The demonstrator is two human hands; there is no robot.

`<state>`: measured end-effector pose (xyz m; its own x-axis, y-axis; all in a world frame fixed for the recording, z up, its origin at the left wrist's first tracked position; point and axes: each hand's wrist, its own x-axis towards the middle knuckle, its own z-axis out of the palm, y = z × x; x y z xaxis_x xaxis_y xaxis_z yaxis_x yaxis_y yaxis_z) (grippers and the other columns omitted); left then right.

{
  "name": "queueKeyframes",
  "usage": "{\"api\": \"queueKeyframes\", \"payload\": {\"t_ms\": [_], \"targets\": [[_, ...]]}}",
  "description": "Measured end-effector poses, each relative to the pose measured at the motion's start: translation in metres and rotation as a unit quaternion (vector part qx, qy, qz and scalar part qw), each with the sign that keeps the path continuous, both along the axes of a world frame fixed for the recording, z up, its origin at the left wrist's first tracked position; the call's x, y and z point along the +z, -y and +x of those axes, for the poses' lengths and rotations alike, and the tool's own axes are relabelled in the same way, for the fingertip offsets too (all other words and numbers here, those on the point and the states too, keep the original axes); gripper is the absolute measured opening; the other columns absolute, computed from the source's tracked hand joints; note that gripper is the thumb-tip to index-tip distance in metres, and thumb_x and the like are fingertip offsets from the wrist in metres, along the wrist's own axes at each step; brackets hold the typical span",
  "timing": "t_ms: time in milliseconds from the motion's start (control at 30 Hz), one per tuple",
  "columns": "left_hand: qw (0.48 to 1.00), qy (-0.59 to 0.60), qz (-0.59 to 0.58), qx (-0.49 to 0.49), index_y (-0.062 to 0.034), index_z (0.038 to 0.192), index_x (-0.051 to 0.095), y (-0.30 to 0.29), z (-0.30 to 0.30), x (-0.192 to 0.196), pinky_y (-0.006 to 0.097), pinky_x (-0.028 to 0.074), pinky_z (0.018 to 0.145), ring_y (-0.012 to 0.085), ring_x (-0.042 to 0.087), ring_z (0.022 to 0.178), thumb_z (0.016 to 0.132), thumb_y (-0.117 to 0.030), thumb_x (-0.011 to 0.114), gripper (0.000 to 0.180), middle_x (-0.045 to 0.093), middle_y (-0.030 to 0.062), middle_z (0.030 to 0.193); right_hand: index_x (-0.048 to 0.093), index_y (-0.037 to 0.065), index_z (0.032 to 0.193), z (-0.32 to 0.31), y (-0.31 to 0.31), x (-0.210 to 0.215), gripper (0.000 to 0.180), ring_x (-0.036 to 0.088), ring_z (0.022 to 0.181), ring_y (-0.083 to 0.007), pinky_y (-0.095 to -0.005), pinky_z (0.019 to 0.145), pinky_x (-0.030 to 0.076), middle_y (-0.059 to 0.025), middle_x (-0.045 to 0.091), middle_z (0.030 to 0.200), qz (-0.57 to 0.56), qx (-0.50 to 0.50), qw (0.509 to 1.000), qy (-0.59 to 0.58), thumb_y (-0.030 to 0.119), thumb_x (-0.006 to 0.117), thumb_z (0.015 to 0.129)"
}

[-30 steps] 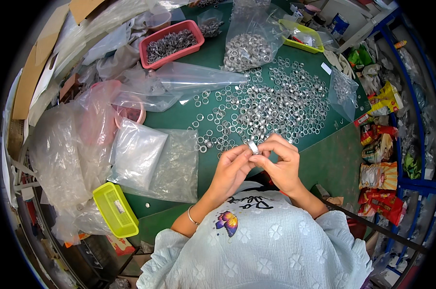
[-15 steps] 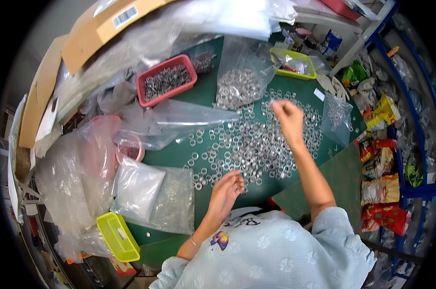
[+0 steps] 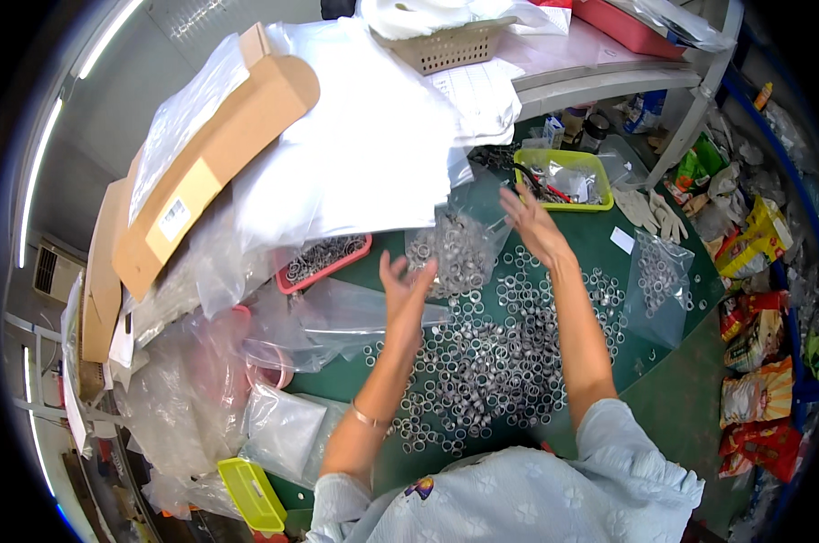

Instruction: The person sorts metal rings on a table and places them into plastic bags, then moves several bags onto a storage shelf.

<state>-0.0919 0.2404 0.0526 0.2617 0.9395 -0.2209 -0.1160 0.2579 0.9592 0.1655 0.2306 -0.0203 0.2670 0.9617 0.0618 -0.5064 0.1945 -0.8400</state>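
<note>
A clear bag (image 3: 461,255) of metal rings rests on the green desk (image 3: 349,382), behind a wide spread of loose rings (image 3: 504,353). The left grip (image 3: 408,286) is at the bag's near left side, empty as far as it shows, thumb and fingers apart. The right grip (image 3: 538,233) is by its right side, fingers spread and blurred; whether either one touches the plastic I cannot tell.

Left of the bag is a red tray (image 3: 331,269) of small dark metal parts, partly hidden under white sheets (image 3: 364,136). A clear sleeve (image 3: 369,317) lies in front of that tray. Behind the right grip is a yellow tray (image 3: 568,206) with tools and oddments. To the right lie gloves (image 3: 667,217), a white card (image 3: 622,240) and a small bag (image 3: 656,285) with more rings. At the desk's left, near a folded bag (image 3: 287,427), sits a second yellow tray (image 3: 251,496). Bright packets (image 3: 758,394) line the far right.
</note>
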Motion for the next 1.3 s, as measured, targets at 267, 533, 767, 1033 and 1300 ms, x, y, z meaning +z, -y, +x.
{"api": "queueKeyframes", "payload": {"t_ms": [267,533,767,1033,1300], "targets": [[0.943,-0.206,0.249,-0.079,0.003,0.104,0.056,-0.126,0.076,-0.065,0.033,0.045,0.073,0.0223,0.058,0.081,0.078,-0.021,0.065,0.037,0.062,0.0136,0.089,-0.002,0.0,0.14,-0.077,-0.059,-0.051,0.133,0.006,0.136,-0.0334,-0.0484,0.109,0.007,-0.0212,0.009,0.146,-0.085,-0.045,0.78,0.618,0.032,0.084,0.044],[0.733,-0.362,0.507,-0.273,-0.001,0.084,0.059,-0.071,0.069,-0.061,0.043,0.047,0.064,0.0371,0.059,0.068,0.067,-0.003,0.055,0.018,0.06,0.0202,0.075,0.059,-0.001,0.097,-0.095,-0.068,-0.067,0.023,0.054,0.096,-0.0292,-0.043,0.095,0.03,-0.0141,0.06,0.097,0.047,-0.081,0.729,0.678,0.008,0.057,0.075],[0.782,-0.267,0.541,-0.157,0.0,0.1,0.06,-0.028,0.064,-0.03,0.038,0.044,0.083,0.031,0.053,0.097,0.069,0.005,0.056,0.032,0.055,0.0172,0.102,0.057,0.0,0.092,-0.101,-0.062,-0.065,0.014,0.055,0.083,-0.0232,-0.0354,0.078,0.038,-0.0099,0.059,0.088,-0.005,-0.242,0.854,0.461,0.008,0.051,0.082],[0.973,-0.151,0.176,-0.012,-0.0007,0.119,0.048,0.083,-0.032,-0.1,0.028,0.043,0.085,0.021,0.053,0.101,0.084,0.002,0.051,0.035,0.053,0.012,0.109,0.055,0.003,0.095,-0.084,-0.023,-0.05,0.014,0.054,0.076,-0.0169,-0.0298,0.065,0.044,-0.0052,0.057,0.085,-0.046,-0.352,0.816,0.457,0.013,0.046,0.091],[0.943,0.149,-0.297,0.028,-0.0029,0.127,0.04,0.139,-0.044,-0.149,0.036,0.043,0.09,0.0215,0.053,0.108,0.095,-0.029,0.041,0.042,0.052,0.0124,0.119,0.051,0.004,0.099,-0.111,0.068,0.062,0.027,0.053,0.079,-0.0186,-0.0298,0.067,0.044,-0.008,0.056,0.085,-0.022,-0.251,0.951,-0.18,0.028,0.043,0.093]]}}
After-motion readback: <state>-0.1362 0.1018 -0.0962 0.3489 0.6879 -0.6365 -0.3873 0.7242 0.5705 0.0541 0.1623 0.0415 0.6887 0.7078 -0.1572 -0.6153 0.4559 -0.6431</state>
